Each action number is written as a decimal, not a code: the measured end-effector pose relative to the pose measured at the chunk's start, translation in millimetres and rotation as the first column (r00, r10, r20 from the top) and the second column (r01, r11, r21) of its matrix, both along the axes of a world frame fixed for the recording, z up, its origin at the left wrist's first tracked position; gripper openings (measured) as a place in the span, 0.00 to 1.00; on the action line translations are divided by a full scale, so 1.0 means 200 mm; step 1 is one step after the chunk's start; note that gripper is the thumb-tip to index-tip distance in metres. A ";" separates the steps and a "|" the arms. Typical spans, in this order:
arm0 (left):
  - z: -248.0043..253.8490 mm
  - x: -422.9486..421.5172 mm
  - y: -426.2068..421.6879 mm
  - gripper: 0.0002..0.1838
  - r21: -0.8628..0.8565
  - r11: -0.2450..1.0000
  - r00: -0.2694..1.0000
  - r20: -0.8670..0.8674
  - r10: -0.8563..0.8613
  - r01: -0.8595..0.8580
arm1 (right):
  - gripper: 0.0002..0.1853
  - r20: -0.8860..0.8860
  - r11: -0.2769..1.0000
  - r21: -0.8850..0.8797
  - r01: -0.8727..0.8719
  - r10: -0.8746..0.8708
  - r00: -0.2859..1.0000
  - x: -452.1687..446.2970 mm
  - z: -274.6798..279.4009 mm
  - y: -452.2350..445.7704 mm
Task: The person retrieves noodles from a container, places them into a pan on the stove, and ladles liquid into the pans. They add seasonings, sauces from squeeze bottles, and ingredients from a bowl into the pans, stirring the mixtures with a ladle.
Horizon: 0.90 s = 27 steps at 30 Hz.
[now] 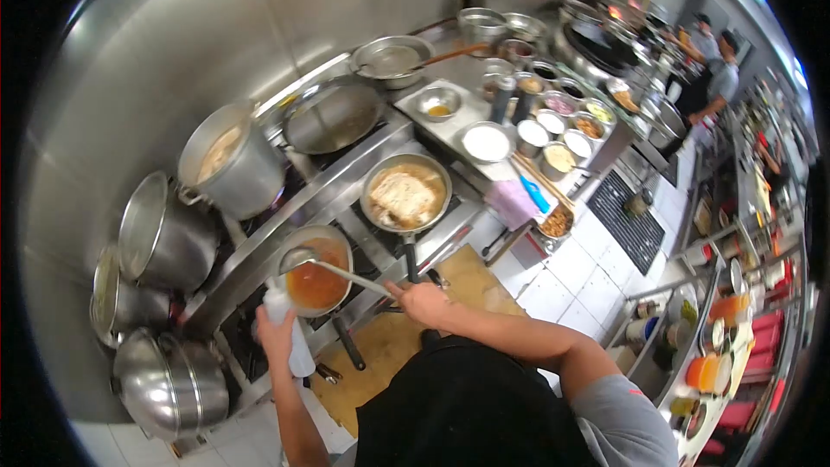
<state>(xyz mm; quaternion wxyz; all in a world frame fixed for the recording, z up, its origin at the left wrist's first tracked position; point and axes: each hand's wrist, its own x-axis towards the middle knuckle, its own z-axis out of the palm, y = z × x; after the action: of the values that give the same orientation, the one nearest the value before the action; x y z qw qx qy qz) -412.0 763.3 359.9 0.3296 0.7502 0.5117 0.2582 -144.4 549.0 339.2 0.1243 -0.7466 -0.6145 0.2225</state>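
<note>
My right hand (421, 303) is closed around the handle of a metal ladle (350, 274). The ladle's bowl is over the left side of a frying pan (348, 251) that holds orange-red sauce (318, 281). In my left hand (275, 335) is a white squeeze bottle (298, 348), its top tilted toward the pan's lower left rim. Whether anything flows from the bottle I cannot tell. On the burner to the right, a second frying pan (444, 175) contains a pale piece of food (405, 197) in brownish liquid.
Large pots (246, 177) and a wok (333, 117) stand along the back and left. A counter (445, 125) at the right carries bowls, bottles and a blue-handled tool (533, 195). Two people (718, 78) stand farther off by the woks. Shelves (692, 294) line the right.
</note>
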 end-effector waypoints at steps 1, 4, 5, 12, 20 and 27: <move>-0.05 -0.06 0.02 0.34 0.075 0.996 0.999 0.018 0.041 -0.042 | 0.30 -0.150 0.994 -0.077 0.081 -0.092 0.984 0.01 0.04 0.00; -0.13 -0.06 0.04 0.45 0.149 0.976 0.986 -0.017 0.163 -0.159 | 0.14 -0.787 0.978 -0.137 0.157 -0.204 0.583 0.09 0.07 -0.07; -0.04 -0.02 0.02 0.46 0.184 0.980 0.995 -0.047 0.093 -0.083 | 0.11 -0.922 0.965 -0.184 0.190 -0.236 0.308 0.12 0.08 -0.11; 0.49 0.71 -0.38 0.43 0.352 0.842 0.853 0.181 -0.490 0.409 | 0.10 -0.969 0.885 -0.249 0.394 -0.232 -0.091 0.41 0.20 -0.95; 0.46 2.04 -1.74 0.42 0.094 0.253 0.199 0.383 -0.902 0.963 | 0.12 -0.946 0.551 -0.286 0.784 -0.294 -0.139 0.32 -0.05 -2.28; 0.45 2.86 -3.39 0.26 0.054 -0.347 -0.311 0.586 -0.748 0.936 | 0.12 -0.865 0.065 -0.424 0.903 -0.325 -0.383 0.10 -0.07 -2.97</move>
<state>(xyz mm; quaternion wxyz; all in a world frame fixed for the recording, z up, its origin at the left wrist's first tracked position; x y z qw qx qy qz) 159.3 85.1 449.7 0.6593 0.6747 -0.3182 -0.0946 -123.9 -44.5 325.3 0.7330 -0.5973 0.1789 0.2721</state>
